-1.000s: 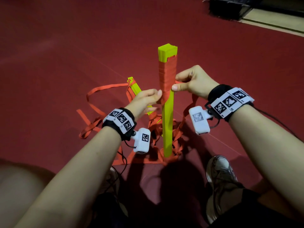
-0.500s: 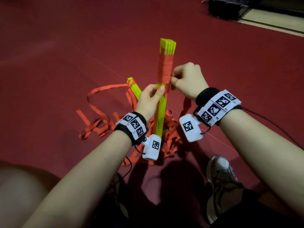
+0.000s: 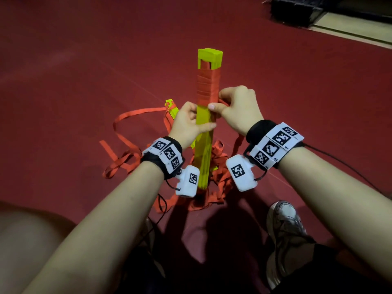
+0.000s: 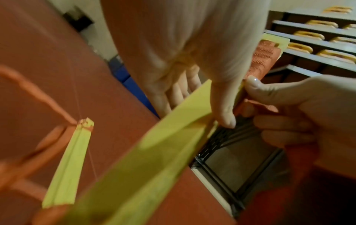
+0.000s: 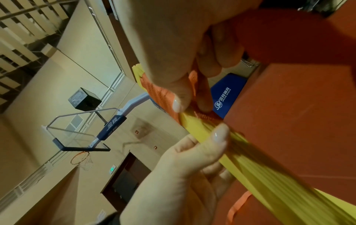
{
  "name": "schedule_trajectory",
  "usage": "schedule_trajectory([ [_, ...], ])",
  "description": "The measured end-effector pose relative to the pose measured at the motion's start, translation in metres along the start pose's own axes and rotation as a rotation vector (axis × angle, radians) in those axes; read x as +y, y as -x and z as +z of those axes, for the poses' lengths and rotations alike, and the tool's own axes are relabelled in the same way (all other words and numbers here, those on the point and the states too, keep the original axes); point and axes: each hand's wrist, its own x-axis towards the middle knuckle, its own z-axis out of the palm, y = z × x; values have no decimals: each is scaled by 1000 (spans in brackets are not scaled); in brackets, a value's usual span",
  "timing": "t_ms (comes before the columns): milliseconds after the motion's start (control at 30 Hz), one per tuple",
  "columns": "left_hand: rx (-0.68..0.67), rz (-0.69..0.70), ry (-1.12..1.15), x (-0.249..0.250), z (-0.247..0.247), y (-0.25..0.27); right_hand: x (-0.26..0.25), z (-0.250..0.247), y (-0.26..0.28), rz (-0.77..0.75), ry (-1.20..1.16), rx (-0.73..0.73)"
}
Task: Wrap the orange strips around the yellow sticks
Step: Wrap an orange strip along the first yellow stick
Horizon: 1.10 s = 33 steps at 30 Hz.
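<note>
Stick bundle [image 3: 206, 132] stands upright off the floor, our left hand [image 3: 187, 124] curled round its bare yellow middle, our right hand [image 3: 237, 109] just above pinching the orange strip [image 3: 206, 88] at the wrap's lower edge.

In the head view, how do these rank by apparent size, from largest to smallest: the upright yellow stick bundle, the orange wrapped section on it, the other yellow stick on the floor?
1. Upright yellow stick bundle
2. Orange wrapped section
3. Other yellow stick, partly hidden and farther, so its true size is unsure.

We are turning the yellow sticks [image 3: 205, 132], our left hand [image 3: 186, 124] now gripping lower, below the orange strip [image 3: 207, 85].
</note>
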Motion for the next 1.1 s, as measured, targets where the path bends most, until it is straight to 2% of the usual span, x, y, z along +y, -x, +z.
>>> schedule_trajectory([
  [67,-83,-22,-48,2,-10,-3,0,-1,-1,3,-2,-12],
  [100,-74,-31,-70,3,-11,-3,0,-1,-1,8,-5,-15],
  [267,174,50,-339,3,1,7,-4,5,0,60,6,6],
  [500,316,78,-468,3,11,22,-24,24,20,-20,96,-3],
  [567,320,74,-528,4,17,26,-21,26,20,-23,137,4],
  [633,228,43,-516,4,18,26,-18,21,16,-18,94,-20],
  [800,-118,-129,-116,-1,-2,13,-1,0,3,-97,-56,-187],
  [867,-238,-142,-51,1,-7,11,7,-8,-1,-88,-86,-201],
  [900,-250,-126,-63,1,-7,9,10,-10,-2,-63,-86,-183],
  [1100,67,9,-273,-6,7,10,11,6,-1,-59,106,-21],
])
